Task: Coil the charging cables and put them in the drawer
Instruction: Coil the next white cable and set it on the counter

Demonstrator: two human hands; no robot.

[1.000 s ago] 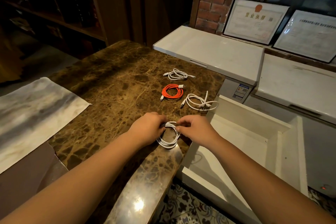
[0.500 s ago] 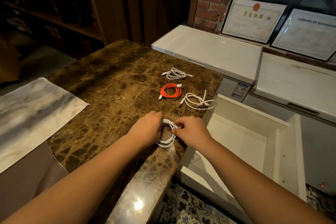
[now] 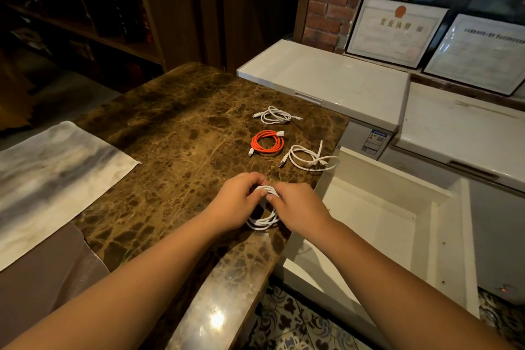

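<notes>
Head view, looking down, and both my hands are on the white charging cable (image 3: pixel 262 220) at the centre of the frame, near the front edge of the marble worktop (image 3: pixel 176 139). My left hand (image 3: pixel 237 203) grips the left side of the coil, fingers curled over the top strands; my right hand (image 3: pixel 298 207) pinches the top of the loop from the right. The lower loops hang out below my fingers, bundled but not tidy.

So this is the coiling step on this one, close to done, I'd say. Above my hands lie three more: an orange cable (image 3: pixel 267 142) in a neat ring, a white cable (image 3: pixel 276 115) behind it, and a looser white cable (image 3: pixel 308 158) at the worktop's right edge, by the drawer.

The drawer (image 3: pixel 443 239) stands open at right of frame, and I see no cable in it.

Next move, as I judge it: keep the loops pinched so they don't spring apart, carry the bundle right over the drawer wall, and set it down flat inside.
</notes>
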